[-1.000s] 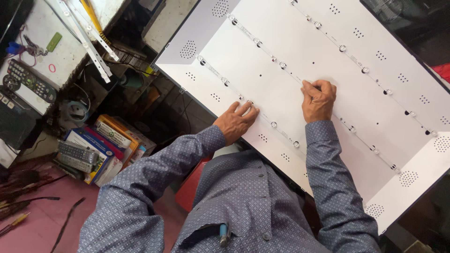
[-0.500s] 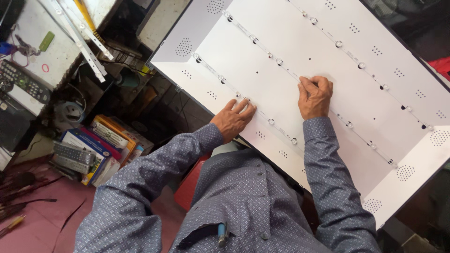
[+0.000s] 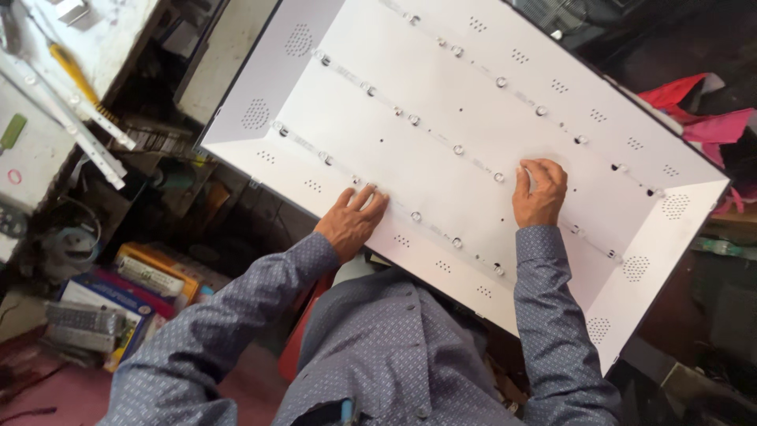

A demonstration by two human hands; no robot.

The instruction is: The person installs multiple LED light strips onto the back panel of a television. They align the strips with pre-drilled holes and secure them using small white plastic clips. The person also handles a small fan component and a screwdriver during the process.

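The left hand's fingers (image 3: 364, 199) lie flat and slightly spread on the near edge of the white backlight panel (image 3: 441, 110), pressing beside the nearest LED strip (image 3: 394, 207). The right hand's fingers (image 3: 530, 175) pinch together on the middle LED strip (image 3: 430, 132), having slid further along it than a second ago. Beyond both hands, the far strip (image 3: 536, 106) lies untouched. Past the left fingers, loose strips (image 3: 75, 130) rest on the worktop (image 3: 31, 158).

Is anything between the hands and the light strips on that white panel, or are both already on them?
Nothing visible is in the way. The left hand lies flat on the nearest light strip of the white panel. The right hand pinches at the middle light strip.
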